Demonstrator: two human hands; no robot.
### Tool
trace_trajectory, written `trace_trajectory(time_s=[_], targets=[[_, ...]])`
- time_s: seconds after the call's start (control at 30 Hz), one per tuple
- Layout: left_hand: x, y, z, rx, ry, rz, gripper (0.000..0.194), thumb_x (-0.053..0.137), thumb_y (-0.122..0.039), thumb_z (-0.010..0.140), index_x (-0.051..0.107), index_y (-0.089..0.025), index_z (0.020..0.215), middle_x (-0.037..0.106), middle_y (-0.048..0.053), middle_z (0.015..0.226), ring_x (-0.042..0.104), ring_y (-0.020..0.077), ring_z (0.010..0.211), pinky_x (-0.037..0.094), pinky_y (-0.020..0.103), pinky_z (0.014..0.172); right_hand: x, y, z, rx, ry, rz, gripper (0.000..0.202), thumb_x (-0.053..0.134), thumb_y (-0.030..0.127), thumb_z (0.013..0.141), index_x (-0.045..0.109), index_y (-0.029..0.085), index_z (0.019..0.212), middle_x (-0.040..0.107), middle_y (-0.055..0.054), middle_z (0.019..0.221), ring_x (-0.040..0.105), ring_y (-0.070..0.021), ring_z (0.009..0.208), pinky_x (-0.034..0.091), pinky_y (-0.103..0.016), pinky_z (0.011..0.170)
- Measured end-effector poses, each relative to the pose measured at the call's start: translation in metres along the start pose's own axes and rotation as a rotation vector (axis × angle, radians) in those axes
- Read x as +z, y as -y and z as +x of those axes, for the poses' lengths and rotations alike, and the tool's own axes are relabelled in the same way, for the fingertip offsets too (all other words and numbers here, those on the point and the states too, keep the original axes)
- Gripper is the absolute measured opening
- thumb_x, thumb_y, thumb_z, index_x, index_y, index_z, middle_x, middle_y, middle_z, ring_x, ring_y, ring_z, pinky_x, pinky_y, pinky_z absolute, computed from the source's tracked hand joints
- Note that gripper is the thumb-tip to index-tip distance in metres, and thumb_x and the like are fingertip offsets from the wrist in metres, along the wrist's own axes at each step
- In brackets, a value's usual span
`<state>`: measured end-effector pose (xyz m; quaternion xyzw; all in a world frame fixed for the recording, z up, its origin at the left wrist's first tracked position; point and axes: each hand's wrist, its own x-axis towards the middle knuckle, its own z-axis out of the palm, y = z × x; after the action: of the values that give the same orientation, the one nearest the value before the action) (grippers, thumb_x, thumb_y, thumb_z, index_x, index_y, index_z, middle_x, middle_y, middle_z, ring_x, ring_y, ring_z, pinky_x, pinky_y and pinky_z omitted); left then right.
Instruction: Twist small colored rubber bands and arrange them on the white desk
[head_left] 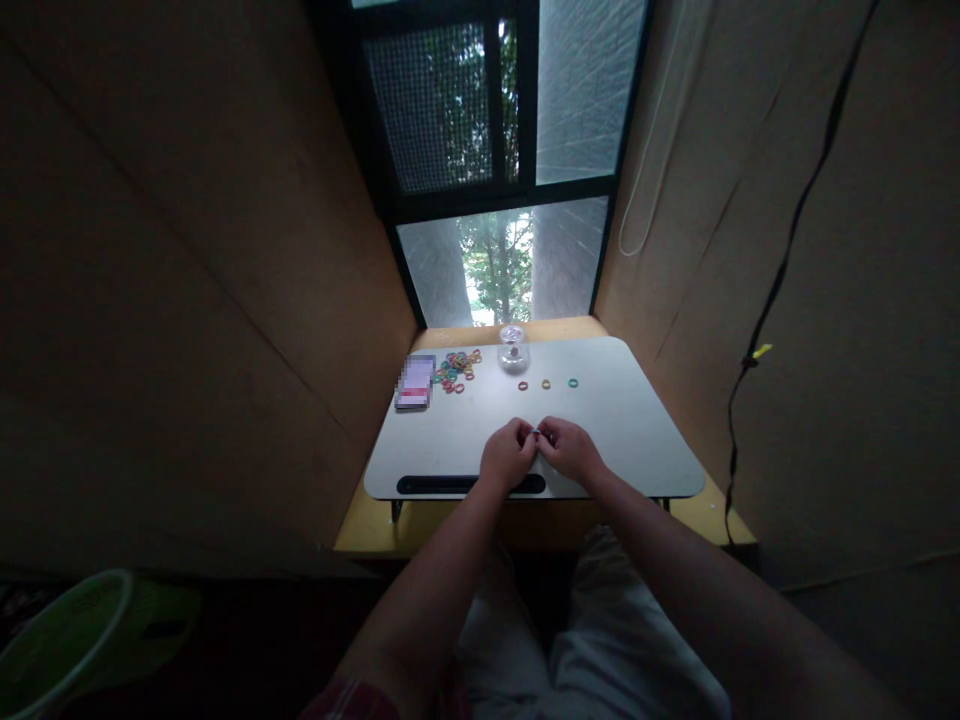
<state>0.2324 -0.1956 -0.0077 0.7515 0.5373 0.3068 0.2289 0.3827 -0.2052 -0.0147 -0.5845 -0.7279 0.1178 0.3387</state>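
My left hand (pixel 511 453) and my right hand (pixel 567 447) meet over the front middle of the white lap table (pixel 630 420). The fingertips of both are pinched together around something small and pale, too small to name. Beyond them lie three small rings in a row, like little hair ties: a red ring (pixel 523 386), a yellow ring (pixel 546 384) and a green ring (pixel 573 383). A loose pile of coloured rings (pixel 456 366) is at the back left. Near the back edge stands a clear container (pixel 514 355) with a narrow waist.
A phone (pixel 415 382) with a lit screen lies at the table's left edge. Along the front runs a black slot (pixel 442 485), partly behind my left forearm. Walls flank the table, with a window (pixel 499 265) behind. A black cable (pixel 784 250) hangs right; a green basket (pixel 97 640) sits lower left.
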Motion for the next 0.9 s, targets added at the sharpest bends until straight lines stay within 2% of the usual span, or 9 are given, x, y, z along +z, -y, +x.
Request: trace_trajectory(time_s=[0.63, 0.9], targets=[[-0.0029, -0.0043, 0.0, -0.011, -0.003, -0.012, 0.014, 0.05, -0.029, 0.085, 0.06, -0.021, 0.09, 0.067, 0.001, 0.085, 0.059, 0.0137, 0.076, 0.042, 0.025, 0.068, 0.0013, 0.0006, 0.0006, 0.02, -0.01, -0.012, 0.011, 0.051, 0.026, 0.078, 0.06, 0.02, 0.074, 0.061, -0.001, 0.068, 0.05, -0.0132, 0.061, 0.033, -0.023, 0.059], [-0.0006, -0.001, -0.0001, 0.025, -0.017, -0.033, 0.014, 0.048, -0.027, 0.086, 0.06, -0.021, 0.089, 0.067, 0.001, 0.083, 0.059, 0.0138, 0.075, 0.041, 0.025, 0.068, 0.0021, -0.0011, 0.0001, 0.01, -0.026, -0.02, 0.012, 0.051, 0.026, 0.079, 0.057, 0.02, 0.07, 0.058, 0.0, 0.064, 0.048, -0.0126, 0.06, 0.031, -0.024, 0.058]])
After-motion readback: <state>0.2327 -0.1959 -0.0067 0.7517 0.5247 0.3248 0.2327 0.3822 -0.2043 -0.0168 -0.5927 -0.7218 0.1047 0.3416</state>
